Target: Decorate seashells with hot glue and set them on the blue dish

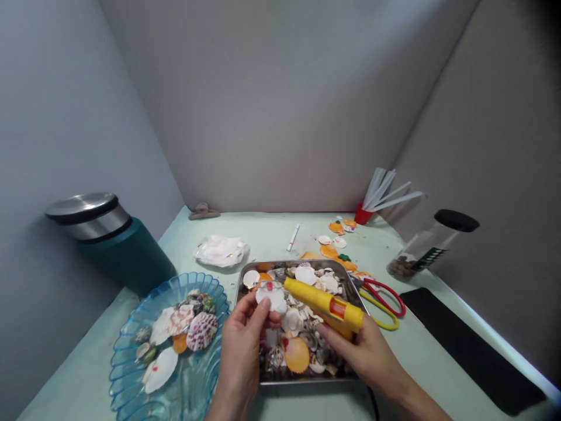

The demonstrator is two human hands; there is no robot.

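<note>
Between thumb and fingers, my left hand (246,333) pinches a white seashell (272,298) with a small red spot near its upper edge. My right hand (370,354) is wrapped round the handle of a yellow hot glue gun (322,301). Its nozzle points left, close to the shell's right side; whether they touch I cannot tell. Both hands are over a metal tray (313,383) full of mixed shells, where an orange scallop shell (297,355) lies near the front.
Left are a blue plastic dish (127,365) with shells and a teal flask (127,254). Behind lie a plastic bag (221,251) and a white marker (293,237). To the right are scissors (397,298), a black slab (464,345), a jar (423,251) and a red cup (363,215) of glue sticks.
</note>
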